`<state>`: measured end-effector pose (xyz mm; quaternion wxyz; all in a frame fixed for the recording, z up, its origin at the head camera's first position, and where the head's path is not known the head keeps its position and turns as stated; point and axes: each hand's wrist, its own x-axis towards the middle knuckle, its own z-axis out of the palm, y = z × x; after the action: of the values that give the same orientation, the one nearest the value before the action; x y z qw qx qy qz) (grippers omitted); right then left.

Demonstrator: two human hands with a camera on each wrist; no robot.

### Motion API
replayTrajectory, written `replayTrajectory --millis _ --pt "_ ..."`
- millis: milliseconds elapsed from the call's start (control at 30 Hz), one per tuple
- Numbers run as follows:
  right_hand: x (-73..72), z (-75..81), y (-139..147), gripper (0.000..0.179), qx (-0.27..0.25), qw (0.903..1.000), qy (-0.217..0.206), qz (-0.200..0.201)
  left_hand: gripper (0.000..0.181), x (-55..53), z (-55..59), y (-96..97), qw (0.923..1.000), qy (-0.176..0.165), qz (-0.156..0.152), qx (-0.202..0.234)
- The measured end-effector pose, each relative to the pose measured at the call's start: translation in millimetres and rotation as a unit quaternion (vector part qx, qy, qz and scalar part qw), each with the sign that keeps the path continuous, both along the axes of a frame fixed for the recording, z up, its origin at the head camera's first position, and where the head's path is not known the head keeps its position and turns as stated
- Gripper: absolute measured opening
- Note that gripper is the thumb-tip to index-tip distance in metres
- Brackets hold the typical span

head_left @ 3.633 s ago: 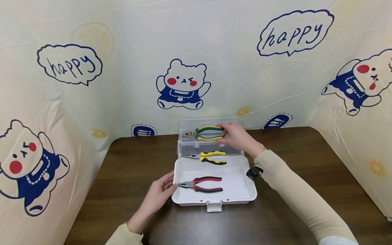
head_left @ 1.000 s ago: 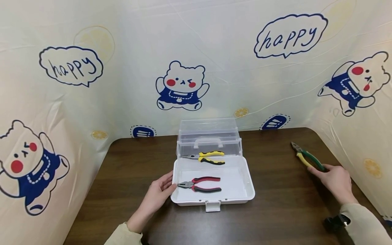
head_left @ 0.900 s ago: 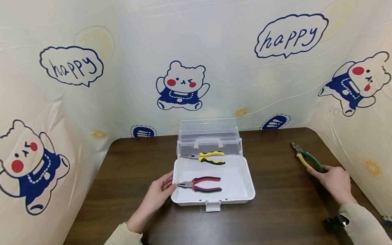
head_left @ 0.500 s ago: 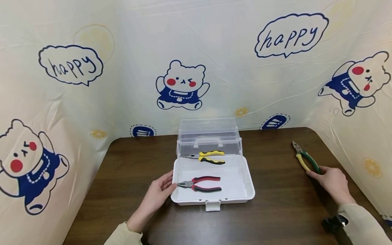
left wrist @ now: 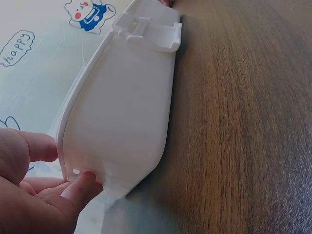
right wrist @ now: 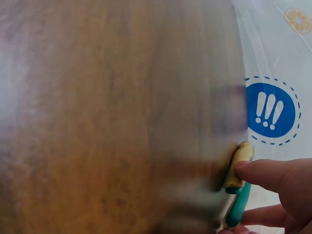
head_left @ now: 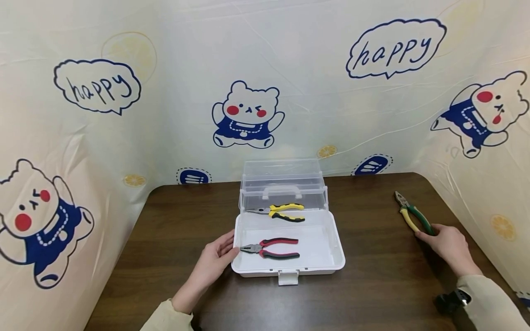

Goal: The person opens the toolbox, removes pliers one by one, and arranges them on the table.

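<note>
My left hand (head_left: 212, 263) pinches the left rim of an open white toolbox (head_left: 320, 241); in the left wrist view the thumb and fingers sit on both sides of its corner. Out to the right, my right hand (head_left: 449, 247) holds combination pliers (head_left: 405, 210) by their green-and-yellow handles, the metal head pointing away toward the back. In the right wrist view only the pliers' handles (right wrist: 239, 168) show between thumb and fingers. Red-and-black pliers (head_left: 260, 248) lie in the toolbox's white base. Behind them, yellow-and-black long-nose pliers (head_left: 274, 215) lie near the hinge side.
The toolbox's clear lid (head_left: 285, 168) leans back toward the printed cloth (head_left: 323, 92), its handle showing through. A white latch (head_left: 288, 277) hangs at the front. All this rests on a dark wooden table (head_left: 364, 266), whose right edge runs close to my right hand.
Since the oldest frame, my right hand has carried the green-and-yellow pliers from over the toolbox lid to the table's right side. Over the last half second almost nothing moves. My left hand stays put.
</note>
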<state>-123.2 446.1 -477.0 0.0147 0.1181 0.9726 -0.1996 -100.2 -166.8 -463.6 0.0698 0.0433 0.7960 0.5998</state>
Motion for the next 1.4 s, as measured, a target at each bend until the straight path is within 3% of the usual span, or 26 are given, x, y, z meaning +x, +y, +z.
replayTrajectory --millis 100,167,367,533,800,1000,1400 --pt "-0.4 5.5 -1.4 0.074 0.0 0.9998 -0.017 0.005 0.052 0.3 0.0 0.8 1.0 0.0 0.002 -0.003" --pt "-0.9 9.4 -4.1 0.072 0.002 1.0 -0.007 0.007 0.052 0.2 -0.6 1.1 1.0 0.0 0.002 -0.005" --pt "-4.6 21.9 -20.7 0.057 -0.023 0.9931 0.11 0.034 0.053 -1.1 -1.7 2.2 0.9998 -0.007 0.007 -0.017" --pt "-8.6 39.8 -40.0 0.052 -0.056 0.9862 0.15 0.042 0.053 -0.8 -0.3 1.8 0.9998 -0.004 0.005 -0.021" --pt "-11.9 60.4 -74.3 0.05 -0.09 0.9825 0.149 0.067 0.053 0.4 3.5 1.7 0.9998 -0.002 0.001 -0.017" --pt "-11.3 74.8 -102.0 0.05 -0.116 0.9739 0.163 0.107 0.053 0.8 2.8 1.6 0.9999 -0.003 0.005 -0.015" --pt "-16.3 94.5 -156.6 0.05 -0.121 0.9682 0.137 0.171 0.052 0.6 -1.5 2.5 0.9997 0.006 0.011 -0.02"
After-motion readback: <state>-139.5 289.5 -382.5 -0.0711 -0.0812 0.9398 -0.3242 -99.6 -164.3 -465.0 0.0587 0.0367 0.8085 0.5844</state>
